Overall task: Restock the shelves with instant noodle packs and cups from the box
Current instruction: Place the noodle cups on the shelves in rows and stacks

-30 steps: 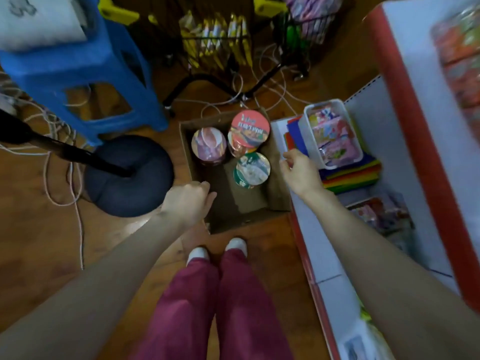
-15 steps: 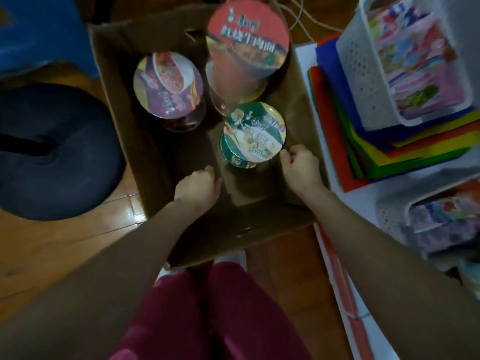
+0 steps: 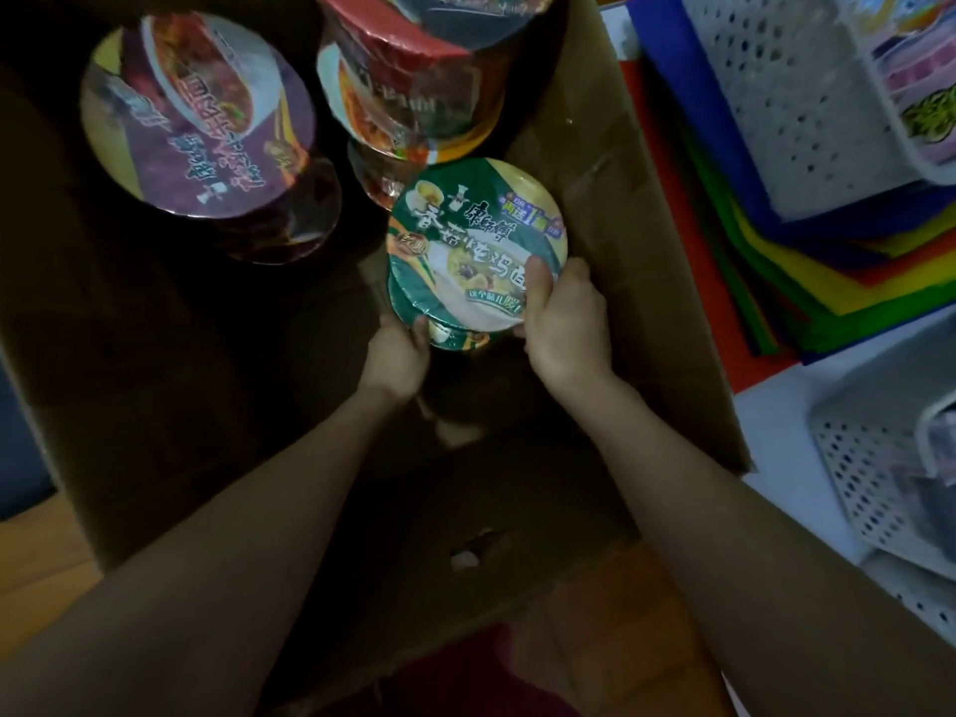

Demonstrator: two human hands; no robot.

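In the head view, we see the green cup [image 3: 478, 251] held between both hands, low inside the box [image 3: 621, 240] and close to its right wall. The left hand [image 3: 396, 357] grips it from the near-left, with the thumb pressed against the side just under the lid. The right hand [image 3: 566, 323] grips it from the right, its thumb laid over the lid's edge. The other fingers of both hands curl round and under the cup and are hidden from us. So both hands are closed on this one cup.

The cup stands roughly upright between the fingers, with its axis running top to bottom and the lid facing up at us.

Beyond the fingertips, the red cup [image 3: 414, 80] sits just past the green cup's far rim; we cannot tell whether they touch. The purple cup [image 3: 199, 116] lies further off, ahead and to the left.

The shelf [image 3: 776, 421] is to the right of the right hand, on the other side of the box wall, and it carries a white basket [image 3: 786, 111] on a stack of coloured sheets [image 3: 827, 282].

We judge that the coming move depends on this layout. The cup must rise above the wall before it travels right. The right hand is nearer the shelf and would lead.
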